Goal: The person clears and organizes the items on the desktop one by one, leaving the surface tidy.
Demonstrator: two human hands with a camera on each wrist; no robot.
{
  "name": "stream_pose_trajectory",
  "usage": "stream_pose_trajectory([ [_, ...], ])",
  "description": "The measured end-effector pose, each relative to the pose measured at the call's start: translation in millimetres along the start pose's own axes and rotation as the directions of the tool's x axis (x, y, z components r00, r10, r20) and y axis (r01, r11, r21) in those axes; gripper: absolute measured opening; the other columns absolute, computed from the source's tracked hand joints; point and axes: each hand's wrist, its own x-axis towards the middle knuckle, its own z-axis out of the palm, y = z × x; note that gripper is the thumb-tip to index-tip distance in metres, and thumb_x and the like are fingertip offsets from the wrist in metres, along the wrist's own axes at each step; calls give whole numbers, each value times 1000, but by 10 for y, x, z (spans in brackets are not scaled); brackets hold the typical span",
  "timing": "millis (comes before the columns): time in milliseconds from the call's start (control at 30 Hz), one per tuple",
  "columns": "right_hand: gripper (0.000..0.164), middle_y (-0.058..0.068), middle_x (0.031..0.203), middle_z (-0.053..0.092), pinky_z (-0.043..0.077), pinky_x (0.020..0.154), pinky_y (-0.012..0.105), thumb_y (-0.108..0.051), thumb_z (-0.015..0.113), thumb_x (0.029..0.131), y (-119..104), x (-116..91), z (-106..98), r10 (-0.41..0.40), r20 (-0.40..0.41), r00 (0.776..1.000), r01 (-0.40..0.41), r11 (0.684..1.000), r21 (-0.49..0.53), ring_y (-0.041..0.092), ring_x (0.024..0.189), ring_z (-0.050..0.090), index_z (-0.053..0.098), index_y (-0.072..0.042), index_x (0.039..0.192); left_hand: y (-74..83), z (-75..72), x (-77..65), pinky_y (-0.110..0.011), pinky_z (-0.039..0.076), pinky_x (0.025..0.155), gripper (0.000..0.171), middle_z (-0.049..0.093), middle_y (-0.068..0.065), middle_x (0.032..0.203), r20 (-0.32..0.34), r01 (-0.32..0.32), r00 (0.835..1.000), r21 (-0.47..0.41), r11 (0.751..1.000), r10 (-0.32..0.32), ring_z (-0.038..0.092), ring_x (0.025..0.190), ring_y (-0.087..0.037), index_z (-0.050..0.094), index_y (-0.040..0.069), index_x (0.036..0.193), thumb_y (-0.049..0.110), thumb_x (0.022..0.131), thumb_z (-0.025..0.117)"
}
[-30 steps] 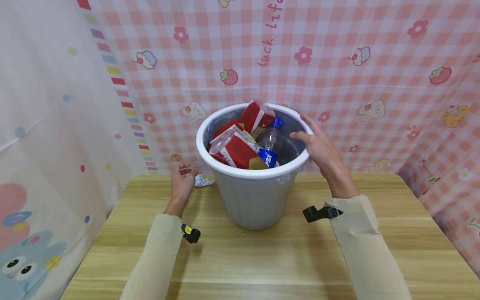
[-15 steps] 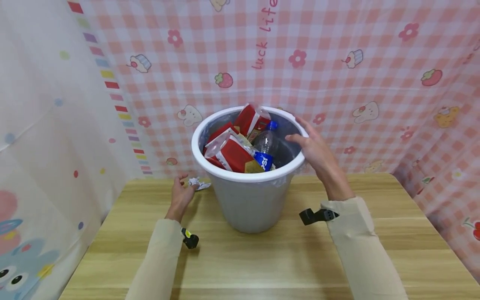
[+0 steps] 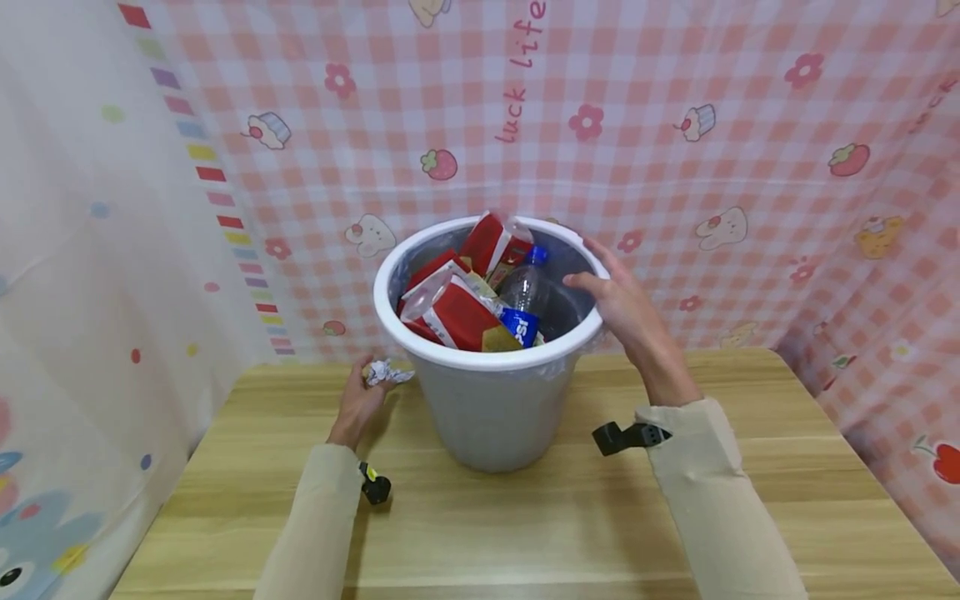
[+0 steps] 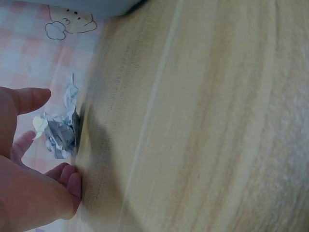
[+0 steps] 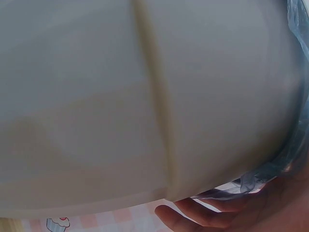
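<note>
A grey trash can [image 3: 495, 417] with a white rim and a clear liner stands on the wooden table. My right hand [image 3: 632, 312] grips its right rim, thumb over the inside and fingers along the outside. In the right wrist view, the fingers [image 5: 203, 212] lie by the can's outer wall and liner. To the left of the can, my left hand [image 3: 362, 398] is at a crumpled piece of paper [image 3: 385, 372]. The left wrist view shows this paper between the spread thumb and fingers, with a gap on the thumb side.
Inside the can are red packages [image 3: 465, 312] and a clear plastic bottle [image 3: 525, 287] with a blue cap and label. A pink checked cloth [image 3: 480, 100] hangs behind the wooden table [image 3: 480, 533], and a white cloth [image 3: 90, 250] hangs at the left.
My left hand has moved up around the crumpled paper, its fingers now behind it. The right hand stays on the can's rim. The whole head view has shifted slightly.
</note>
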Motion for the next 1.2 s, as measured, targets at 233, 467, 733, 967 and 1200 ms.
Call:
stream_pose_trajectory([
  [233,75,17,155,36,54,89,39,-24,56,96,-11,-10,11,-7,-5,1000,7,1000,-20,37,121,57,16,-22,160,-35,-1,7,-47,37,107,58,46,-26,139,-13,-33,999,53,998,34,48,123,-36,34,5,150,12,97,57],
  [467,75,17,151,41,56,84,37,-24,57,96,-20,-6,21,0,3,1000,0,1000,-15,39,114,60,17,-24,159,-54,17,-31,-35,38,80,45,52,-16,107,-104,3,994,115,993,9,49,94,-27,47,7,136,25,97,60],
  [733,76,17,154,37,56,83,36,-25,57,96,-10,-7,25,5,-1,1000,-5,1000,-23,39,116,59,16,-24,160,-92,48,-47,-32,39,75,35,53,-15,102,-164,13,986,84,996,1,50,90,-26,49,5,126,18,96,63],
  [967,75,16,156,35,55,84,36,-25,56,96,-3,-13,12,2,-2,1000,-2,1000,-24,38,119,58,15,-24,160,-113,42,-36,-31,40,74,37,54,-13,101,-145,28,989,66,997,-19,52,87,-22,48,6,129,16,96,63],
  [1200,74,17,154,36,55,81,33,-26,55,97,-1,-14,6,7,-4,1000,-7,1000,-27,38,117,59,16,-24,160,-147,20,-65,-31,40,75,38,55,-13,101,-121,20,993,78,997,-11,52,87,-22,50,6,128,16,95,65],
])
